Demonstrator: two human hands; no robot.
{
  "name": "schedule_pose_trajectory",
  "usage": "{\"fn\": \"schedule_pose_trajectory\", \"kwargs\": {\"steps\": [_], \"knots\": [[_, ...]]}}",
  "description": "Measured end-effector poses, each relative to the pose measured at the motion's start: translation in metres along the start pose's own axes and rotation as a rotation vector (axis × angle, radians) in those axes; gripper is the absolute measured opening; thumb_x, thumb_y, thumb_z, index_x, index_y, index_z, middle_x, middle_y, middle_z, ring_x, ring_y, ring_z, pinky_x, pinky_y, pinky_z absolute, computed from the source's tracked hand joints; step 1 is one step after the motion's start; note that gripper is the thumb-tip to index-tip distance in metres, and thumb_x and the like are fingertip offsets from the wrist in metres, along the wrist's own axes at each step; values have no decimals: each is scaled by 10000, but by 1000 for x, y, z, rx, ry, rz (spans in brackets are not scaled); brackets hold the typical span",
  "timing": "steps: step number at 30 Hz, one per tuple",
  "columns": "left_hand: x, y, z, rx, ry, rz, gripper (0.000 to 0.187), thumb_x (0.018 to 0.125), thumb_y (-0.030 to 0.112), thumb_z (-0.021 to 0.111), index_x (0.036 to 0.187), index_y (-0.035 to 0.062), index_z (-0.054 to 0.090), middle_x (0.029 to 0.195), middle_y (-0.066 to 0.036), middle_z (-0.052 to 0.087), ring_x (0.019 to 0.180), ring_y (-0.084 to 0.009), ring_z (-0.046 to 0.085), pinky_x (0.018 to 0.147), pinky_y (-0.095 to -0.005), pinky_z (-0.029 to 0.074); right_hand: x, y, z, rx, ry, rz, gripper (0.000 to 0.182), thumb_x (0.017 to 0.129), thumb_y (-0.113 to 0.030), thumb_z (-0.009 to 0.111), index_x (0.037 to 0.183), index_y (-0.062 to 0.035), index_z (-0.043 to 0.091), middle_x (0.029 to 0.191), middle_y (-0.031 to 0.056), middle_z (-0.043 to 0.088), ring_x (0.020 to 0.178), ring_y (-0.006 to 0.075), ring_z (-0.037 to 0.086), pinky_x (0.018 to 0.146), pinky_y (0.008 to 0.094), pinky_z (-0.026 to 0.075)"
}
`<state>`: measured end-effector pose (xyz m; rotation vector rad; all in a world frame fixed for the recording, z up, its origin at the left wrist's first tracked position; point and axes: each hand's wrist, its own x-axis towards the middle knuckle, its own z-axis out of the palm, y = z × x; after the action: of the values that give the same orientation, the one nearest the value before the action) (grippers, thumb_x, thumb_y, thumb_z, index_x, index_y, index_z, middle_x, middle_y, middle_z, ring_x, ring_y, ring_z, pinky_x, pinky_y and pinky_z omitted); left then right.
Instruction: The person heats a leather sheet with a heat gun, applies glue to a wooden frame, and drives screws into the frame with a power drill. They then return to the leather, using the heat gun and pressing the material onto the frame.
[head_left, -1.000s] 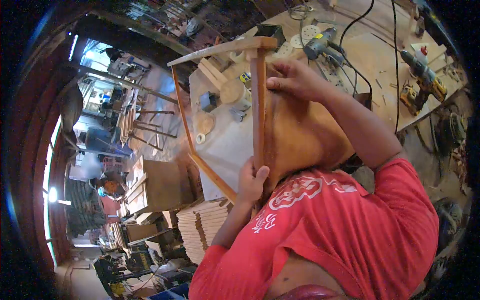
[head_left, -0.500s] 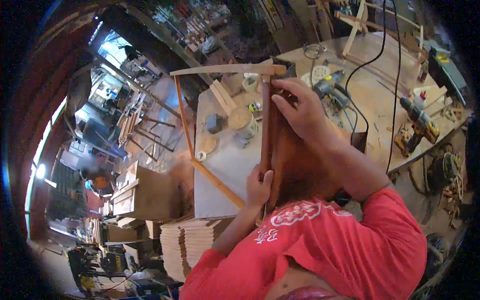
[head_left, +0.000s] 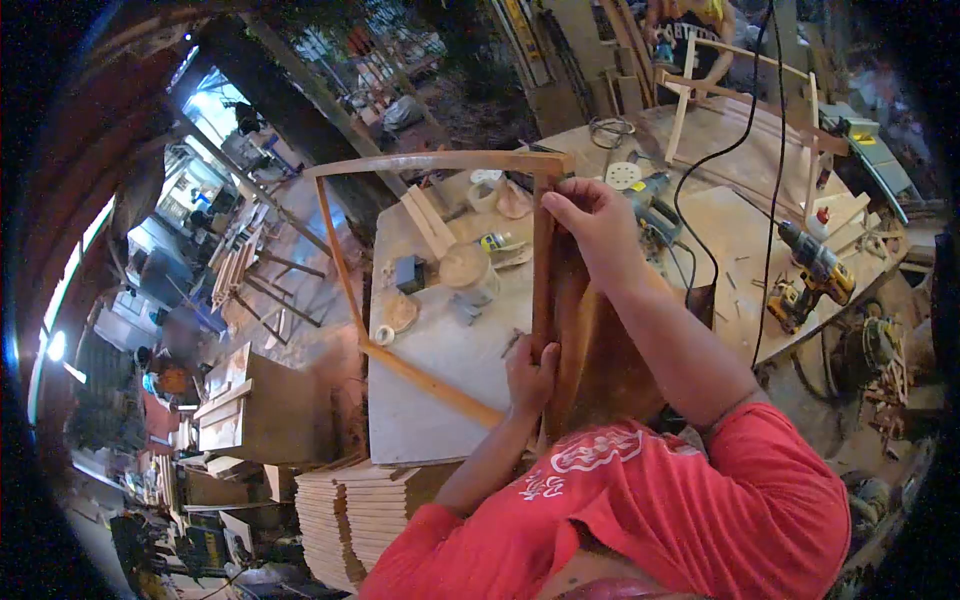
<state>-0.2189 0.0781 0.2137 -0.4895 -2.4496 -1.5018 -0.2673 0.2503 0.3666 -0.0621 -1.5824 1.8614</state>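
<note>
A wooden frame with a curved top rail and thin side bars stands in front of my chest. My left hand is wrapped round the lower part of its near upright. Near the top corner of that upright, my right hand has its thumb and fingers bent together against the wood; what sits between the fingertips is too small to make out. A brown panel lies behind and to the right of the upright, partly hidden by my right forearm.
The worktable carries a round tub, a grey block and a tape roll. On the right are a sander, a yellow drill and hanging black cables. Another person is beyond the table.
The camera view has shifted, and the frame's far end appears further left and lower. My right hand's fingers are drawn closer together at the corner. Another person has come into view.
</note>
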Motion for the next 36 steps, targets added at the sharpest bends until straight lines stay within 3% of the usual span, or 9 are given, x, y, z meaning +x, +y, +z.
{"fn": "schedule_pose_trajectory", "kwargs": {"steps": [4,15,19,24,26,27,31,34,36], "knots": [[-5,-4,0,-11,51,13,196,801,221,645,852,41,586,683,-150,590,640,-329,574,590,-412,439,1,-8,-3,2,-154,84,123,833,-149,660,830,-33,621,761,-3,617,669,46,543,582,201,430],[-13,-6,-11,-5,70,39,220,802,216,648,808,37,521,640,-155,543,595,-341,530,553,-428,401,-10,-13,8,-229,-107,-186,198,839,-219,624,889,-27,629,786,116,664,699,240,633,658,330,481],[-13,-2,-11,-2,90,100,198,808,204,638,813,34,535,638,-147,552,591,-322,548,547,-403,416,-14,-2,7,-204,-12,-256,203,824,-222,643,898,-33,640,814,108,666,726,242,636,689,335,490],[-15,8,-14,-36,95,95,194,824,206,626,822,27,549,633,-137,570,572,-286,569,541,-381,432,-19,-12,4,-243,-31,-376,210,793,-233,674,912,-61,664,832,92,669,735,221,640,695,317,496],[-16,7,-16,-24,48,85,330,876,357,530,903,28,544,695,-193,578,630,-386,575,550,-434,427,-19,-23,3,-280,-66,-310,178,815,-154,652,931,-19,644,794,63,645,714,152,614,654,269,501],[-17,7,-16,-23,50,82,330,876,357,530,903,28,544,695,-193,578,630,-386,575,550,-434,427,-18,-25,3,-315,-103,-242,148,837,-74,630,949,23,624,756,35,622,693,84,589,613,222,505],[-16,5,-15,-12,60,84,257,856,281,568,885,26,549,670,-166,573,598,-331,569,542,-403,429,-13,-23,2,-251,-150,-198,144,845,-101,614,900,32,606,714,57,611,643,86,569,598,238,485],[-14,2,-13,-16,86,107,189,834,199,612,854,21,555,652,-150,571,587,-288,571,543,-377,430,-15,-32,5,-455,-139,-254,161,869,-131,564,868,30,576,698,82,594,622,112,544,584,276,454],[-13,4,-14,-5,93,110,196,835,206,609,855,19,553,662,-156,570,599,-294,570,550,-378,430,-17,-35,9,-398,-160,-320,144,865,-143,532,919,-9,537,789,185,603,698,330,593,634,369,460]]}}
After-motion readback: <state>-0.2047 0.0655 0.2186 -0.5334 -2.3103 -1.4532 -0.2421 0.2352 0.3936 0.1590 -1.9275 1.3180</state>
